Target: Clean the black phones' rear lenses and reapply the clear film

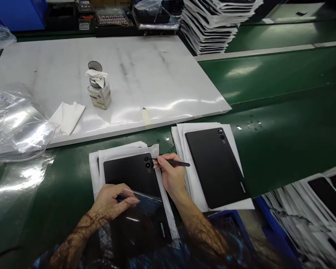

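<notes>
Head view: a green bench [282,130] stretches across most of the scene, with a broad white board [156,89] on its far side. Nearer, two dark tablets lie back up on white sleeves: the right-hand tablet [217,168] untouched, the left-hand tablet [134,173] directly under the person's hands. Over its lower part, the left hand [114,200] has its grip nearly closed, thumb and fingers pinching the edge of a clear film [148,205] – how far the film reaches down is hard to tell. By the tablet's upper corner, the right hand [172,173] has its grip drawn tight around a slim black tool [179,163], held like a pen. The tool's thin tip points at the camera lenses [147,161] – whether it touches them cannot be told
</notes>
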